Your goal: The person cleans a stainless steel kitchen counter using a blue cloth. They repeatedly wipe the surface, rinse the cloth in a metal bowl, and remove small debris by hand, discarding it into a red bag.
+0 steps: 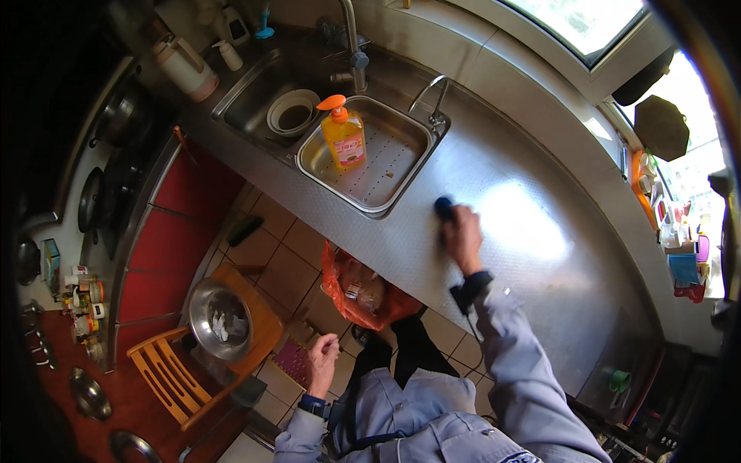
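My right hand [465, 236] rests over the stainless steel countertop [405, 254], right of the sink. It grips a dark blue scrubber or wadded cloth [444, 208]; the fingers hide most of it, and which one I cannot tell. My left hand [323, 359] hangs before my waist, fingers loosely bent, with nothing seen in it. Left of the right hand, a steel drainer basin [376, 204] with a perforated base sits over the sink. A pump bottle of yellow liquid [345, 139] with an orange top stands in this basin.
Stacked bowls [292, 113] sit in the left sink bowl [243, 98]. A large faucet [354, 52] and a small curved tap [434, 98] rise behind. Below the counter edge hangs or stands a red plastic bag [336, 283]. A wooden chair [263, 312] holds a metal basin [200, 312].
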Tool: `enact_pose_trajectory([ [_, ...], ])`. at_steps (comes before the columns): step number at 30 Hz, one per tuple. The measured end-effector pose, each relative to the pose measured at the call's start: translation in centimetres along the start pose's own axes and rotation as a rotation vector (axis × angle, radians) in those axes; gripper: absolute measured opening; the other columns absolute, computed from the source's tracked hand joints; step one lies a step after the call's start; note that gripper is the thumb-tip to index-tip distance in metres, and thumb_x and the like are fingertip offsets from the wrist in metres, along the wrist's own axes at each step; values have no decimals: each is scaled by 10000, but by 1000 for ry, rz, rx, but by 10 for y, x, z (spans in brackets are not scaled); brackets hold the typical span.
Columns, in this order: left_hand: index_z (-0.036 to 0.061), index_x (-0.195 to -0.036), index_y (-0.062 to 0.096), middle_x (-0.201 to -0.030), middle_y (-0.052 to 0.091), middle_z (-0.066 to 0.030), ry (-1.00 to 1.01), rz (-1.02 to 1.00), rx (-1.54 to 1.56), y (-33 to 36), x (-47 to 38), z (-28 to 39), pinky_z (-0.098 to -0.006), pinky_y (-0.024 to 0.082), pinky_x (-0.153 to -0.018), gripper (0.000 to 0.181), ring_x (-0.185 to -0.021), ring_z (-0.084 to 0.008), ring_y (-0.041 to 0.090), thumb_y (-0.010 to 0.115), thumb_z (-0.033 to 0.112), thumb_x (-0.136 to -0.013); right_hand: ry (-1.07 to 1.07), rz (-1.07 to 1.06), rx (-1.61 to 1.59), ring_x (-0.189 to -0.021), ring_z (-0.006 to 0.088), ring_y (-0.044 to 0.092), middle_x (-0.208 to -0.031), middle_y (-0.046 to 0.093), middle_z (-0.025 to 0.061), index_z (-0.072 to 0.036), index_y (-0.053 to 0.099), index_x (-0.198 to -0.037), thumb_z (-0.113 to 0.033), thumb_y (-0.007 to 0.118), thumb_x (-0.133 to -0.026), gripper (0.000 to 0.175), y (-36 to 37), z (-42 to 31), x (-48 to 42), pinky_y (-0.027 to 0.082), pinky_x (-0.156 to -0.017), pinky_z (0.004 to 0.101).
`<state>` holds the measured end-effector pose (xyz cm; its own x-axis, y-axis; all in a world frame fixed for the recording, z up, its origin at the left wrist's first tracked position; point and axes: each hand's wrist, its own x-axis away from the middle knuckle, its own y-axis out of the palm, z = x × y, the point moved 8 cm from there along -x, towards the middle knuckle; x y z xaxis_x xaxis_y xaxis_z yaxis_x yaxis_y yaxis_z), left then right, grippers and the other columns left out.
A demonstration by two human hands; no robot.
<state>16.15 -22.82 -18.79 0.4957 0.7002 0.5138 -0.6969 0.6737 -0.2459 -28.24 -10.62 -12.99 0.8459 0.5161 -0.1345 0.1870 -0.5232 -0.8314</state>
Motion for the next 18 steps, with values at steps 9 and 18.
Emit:
enact_pose_trajectory([
  [9, 32, -1128, 681, -1071, 645, -138, 360, 25, -410, 75, -64, 83, -397, 522, -878, 231, -1001, -329, 647, 642, 127, -920, -175, -363, -450, -1014, 379, 592, -1071, 640, 147, -59, 636, -1143, -67, 686, -752, 394, 9, -74, 119, 509, -878, 441],
  [18, 25, -1191, 649, -1280, 554, -210, 277, 73, -678, 133, -115, 68, -513, 526, -863, 380, -1099, -443, 593, 680, 153, -834, 4, -155, -124, -1110, 381, 554, -1213, 606, 148, -46, 575, -1250, -12, 650, -775, 482, -56, 18, 63, 491, -934, 453],
])
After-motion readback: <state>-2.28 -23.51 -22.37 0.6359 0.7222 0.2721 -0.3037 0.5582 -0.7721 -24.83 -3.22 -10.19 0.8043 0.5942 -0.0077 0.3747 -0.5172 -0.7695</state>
